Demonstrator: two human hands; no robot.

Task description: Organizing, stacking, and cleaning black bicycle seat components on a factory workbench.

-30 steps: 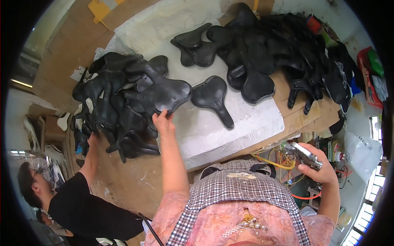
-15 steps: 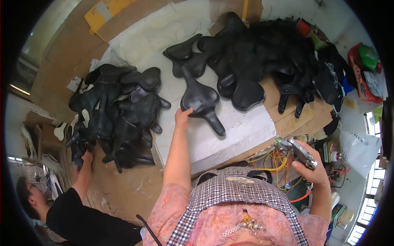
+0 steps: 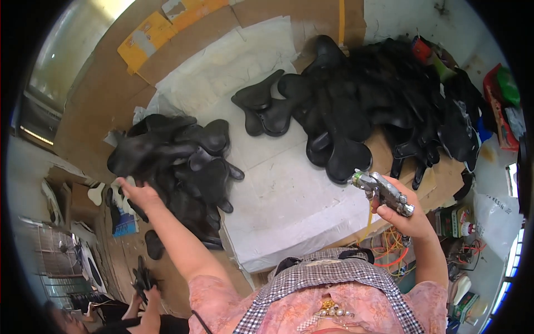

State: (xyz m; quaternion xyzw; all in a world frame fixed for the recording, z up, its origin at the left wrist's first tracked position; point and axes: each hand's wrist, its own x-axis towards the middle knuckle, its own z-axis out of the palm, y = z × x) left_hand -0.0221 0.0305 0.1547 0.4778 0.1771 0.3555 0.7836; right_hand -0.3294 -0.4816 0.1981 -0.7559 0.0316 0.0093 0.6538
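Left hand (image 3: 138, 193) reaches out to the near edge of the left heap of black saddles (image 3: 175, 167); its fingers curl onto the pile, but their tips sink among the black shapes and I cannot tell whether they grasp one. That heap lies at the left end of the surface (image 3: 289, 195), which is covered with a white sheet, and spills over its edge; single saddles within it are hard to separate. Right hand (image 3: 409, 214) has its fingers clenched round a metal spray gun (image 3: 382, 190), nozzle pointing left, held above the near right edge of the surface. The gun's lower part is hidden in the palm. A larger right heap of black saddles (image 3: 367, 106) covers the far right of the surface; its far side merges into dark clutter. A yellow flattened carton (image 3: 146, 38) lies at the upper left on brown cardboard. A red and green package (image 3: 503, 97) sits at the right rim, partly cut off. Small bottles (image 3: 456, 222) stand lower right beside tangled orange wires (image 3: 389, 253). Another person's hands (image 3: 146, 289) show at the lower left, holding something dark and unclear.
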